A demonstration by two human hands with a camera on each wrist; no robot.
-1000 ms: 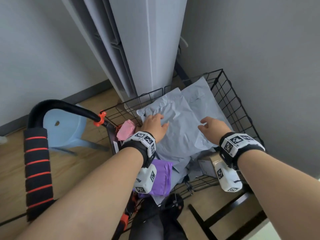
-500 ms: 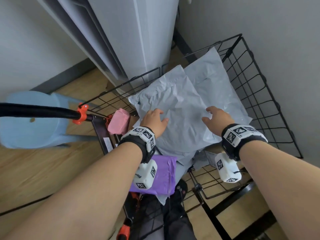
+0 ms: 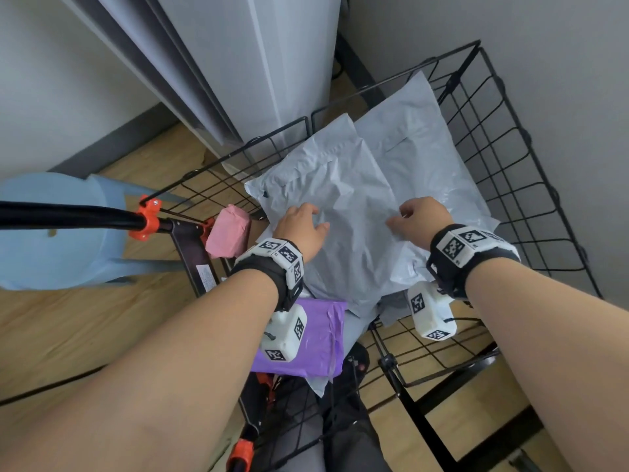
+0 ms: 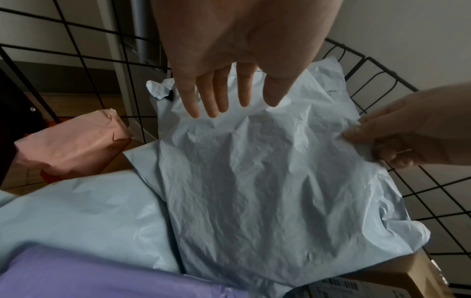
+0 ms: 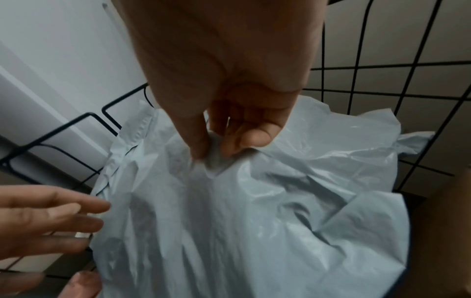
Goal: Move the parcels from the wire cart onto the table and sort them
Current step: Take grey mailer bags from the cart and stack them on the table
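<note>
A crumpled grey parcel bag (image 3: 343, 212) lies on top of the pile in the black wire cart (image 3: 510, 172). My right hand (image 3: 420, 218) pinches a fold of that bag (image 5: 216, 159) between thumb and fingers. The left hand (image 3: 301, 226) lies over the bag's left side with its fingers straight (image 4: 219, 100). A second grey bag (image 3: 418, 144) leans behind the first. A pink parcel (image 3: 228, 231) sits at the cart's left edge, and a purple parcel (image 3: 306, 338) lies nearest me. A cardboard box corner (image 4: 397, 280) shows under the bags.
A blue plastic stool (image 3: 51, 233) stands left of the cart, behind the black cart handle (image 3: 68, 214) with its orange clamp (image 3: 146, 218). A tall white cabinet (image 3: 258, 63) and grey walls close in the cart's far side. Wood floor lies to the left.
The view has drawn closer over the cart. My right hand has gone from resting on the grey bag to pinching a fold of it; the left hand has barely moved.
</note>
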